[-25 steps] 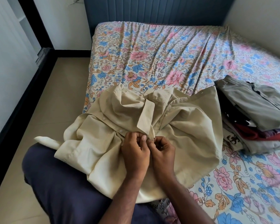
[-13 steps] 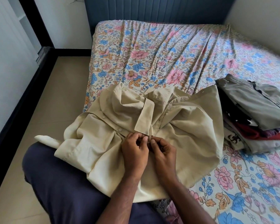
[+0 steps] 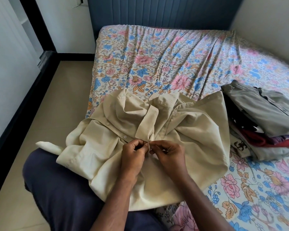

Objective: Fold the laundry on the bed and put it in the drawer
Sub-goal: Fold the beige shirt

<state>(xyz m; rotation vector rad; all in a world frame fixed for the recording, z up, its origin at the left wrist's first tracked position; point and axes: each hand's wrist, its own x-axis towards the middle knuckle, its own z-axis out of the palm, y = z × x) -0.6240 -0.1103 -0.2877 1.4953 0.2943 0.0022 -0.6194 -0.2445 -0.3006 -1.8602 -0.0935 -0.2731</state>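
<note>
A cream button-up shirt [image 3: 198, 130] lies crumpled across my lap and the near edge of the bed [image 3: 157, 52], collar towards the far end. My left hand [image 3: 132, 155] and my right hand [image 3: 170, 155] meet at the shirt's front placket, each pinching a fabric edge between thumb and fingertips. White buttons show along the placket to the left of my hands. A stack of folded clothes [image 3: 264, 124], grey garment on top, sits on the bed at the right.
The bed has a floral sheet and a dark blue headboard [image 3: 157, 12] at the far end. A beige floor strip [image 3: 57, 97] runs along the bed's left side, bounded by a black-framed partition. A white wall stands at the right. No drawer is in view.
Both hands stay at the placket; the fingers have shifted slightly, working the fabric edges. The shirt lies as before. The view has tilted a little.
</note>
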